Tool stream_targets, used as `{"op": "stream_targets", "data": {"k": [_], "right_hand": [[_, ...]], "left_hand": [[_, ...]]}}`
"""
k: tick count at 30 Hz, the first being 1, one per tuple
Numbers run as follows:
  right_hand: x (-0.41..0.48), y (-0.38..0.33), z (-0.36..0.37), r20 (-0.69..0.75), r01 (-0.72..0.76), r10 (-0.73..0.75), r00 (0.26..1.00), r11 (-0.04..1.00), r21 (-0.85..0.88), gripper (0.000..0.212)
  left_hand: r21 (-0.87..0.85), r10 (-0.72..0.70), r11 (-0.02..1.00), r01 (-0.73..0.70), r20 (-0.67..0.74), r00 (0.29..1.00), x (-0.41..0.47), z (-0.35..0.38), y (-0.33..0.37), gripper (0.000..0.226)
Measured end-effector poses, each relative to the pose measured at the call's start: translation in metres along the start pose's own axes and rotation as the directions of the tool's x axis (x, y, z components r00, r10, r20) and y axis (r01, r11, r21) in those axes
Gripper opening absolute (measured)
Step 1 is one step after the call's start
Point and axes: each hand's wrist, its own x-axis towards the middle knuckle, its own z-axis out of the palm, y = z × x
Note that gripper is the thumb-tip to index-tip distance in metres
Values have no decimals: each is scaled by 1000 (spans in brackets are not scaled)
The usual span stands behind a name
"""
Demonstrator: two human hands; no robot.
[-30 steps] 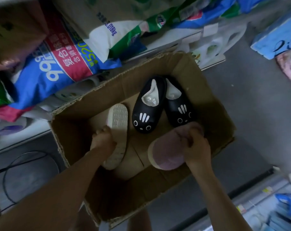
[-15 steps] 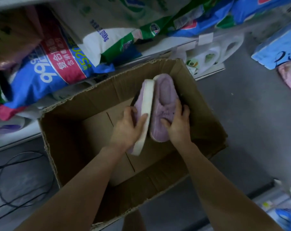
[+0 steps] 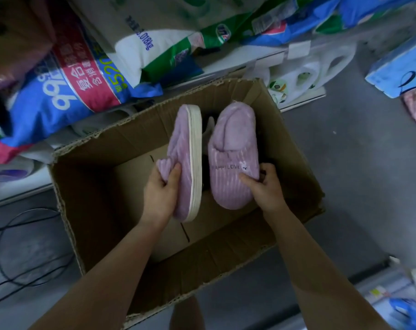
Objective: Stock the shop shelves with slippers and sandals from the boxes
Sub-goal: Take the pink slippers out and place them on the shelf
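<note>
You are holding a pair of purple corduroy slippers above the open cardboard box (image 3: 102, 186), one in each hand, apart from each other with a gap between them.

Your left hand (image 3: 160, 194) is gripping the edge-on slipper (image 3: 183, 148) at its heel end, thumb (image 3: 176, 172) pressing on the fabric and the other fingers curling behind it. It is turned on its side, so the pale sole rim is facing the other slipper. Your right hand (image 3: 265, 186) is pinching the face-up slipper (image 3: 233, 148) near its toe end, thumb lying across the ribbed upper and fingers wrapping round its outer edge. Its upper and printed lettering are facing you. Judging by this, you are lifting them out as a matched pair, ready for carrying to a shelf.

Inside the box, bare cardboard is showing across the near part of the bottom. Something dark (image 3: 205, 144) is lying at the far end, mostly hidden behind the slippers, so you cannot tell what it is. The box is standing on the grey floor (image 3: 357, 163), beside large printed bags (image 3: 66, 86).
</note>
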Motion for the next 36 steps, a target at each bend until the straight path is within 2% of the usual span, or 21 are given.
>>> {"op": "stream_targets", "data": {"k": [1, 2, 4, 6, 8, 11, 14, 19, 28, 36], "right_hand": [[-3, -1, -1, -34, 55, -56, 998, 998, -42, 53], [-6, -1, -1, -59, 107, -112, 992, 990, -88, 53], [-10, -2, 2, -80, 178, -195, 978, 967, -180, 57], [-10, 0, 7, -67, 200, -222, 973, 950, -239, 61], [-8, 3, 9, -33, 206, -223, 974, 941, -270, 65], [-10, 2, 3, 22, 214, -217, 976, 931, -295, 69], [-19, -6, -5, 32, 243, -246, 969, 917, -315, 67], [-53, -33, -13, 92, 314, -301, 949, 895, -318, 63], [-155, -95, 1, 205, 481, -438, 875, 830, -282, 57], [-239, -128, 61, 328, 596, -518, 790, 775, -210, 57]], "left_hand": [[35, 50, 998, -49, -22, 999, 1, 0, -1, 40], [61, 76, 995, -77, 18, 997, 3, 2, -3, 47], [55, 38, 997, -48, 182, 983, 8, 9, -3, 54], [5, -37, 999, 37, 308, 951, 14, 16, -7, 45], [-18, -2, 1000, 9, 340, 940, 18, 18, -14, 43], [-36, 118, 993, -113, 283, 952, 20, 11, -25, 59], [-7, 144, 989, -146, 209, 967, 13, 2, -19, 62], [72, 133, 986, -150, 201, 971, -14, -25, 3, 65], [-29, 193, 981, -192, 36, 981, -112, -107, 55, 65], [-111, 223, 965, -237, -125, 967, -200, -211, 72, 64]]}}
